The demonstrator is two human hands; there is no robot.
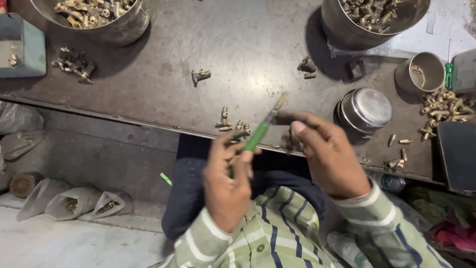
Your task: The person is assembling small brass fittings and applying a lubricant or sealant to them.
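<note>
My left hand (225, 181) grips a green-handled tool (259, 134) whose thin shaft points up and to the right, with a small brass piece (281, 100) at its tip. My right hand (327, 154) is just right of the tool, fingers curled, thumb and forefinger near the shaft; a small dark part seems pinched under the fingers, but I cannot make it out. Both hands hover over the front edge of a dark metal workbench (163, 106). A few loose brass fittings (225, 119) lie on the bench just behind the hands.
Two large metal tubs of brass fittings (99, 15) (372, 17) stand at the back. A small steel cup (425, 72), an upturned steel bowl (366, 110) and a heap of brass parts (444, 106) sit at the right. Plastic bags of parts (69, 203) lie on the floor, left.
</note>
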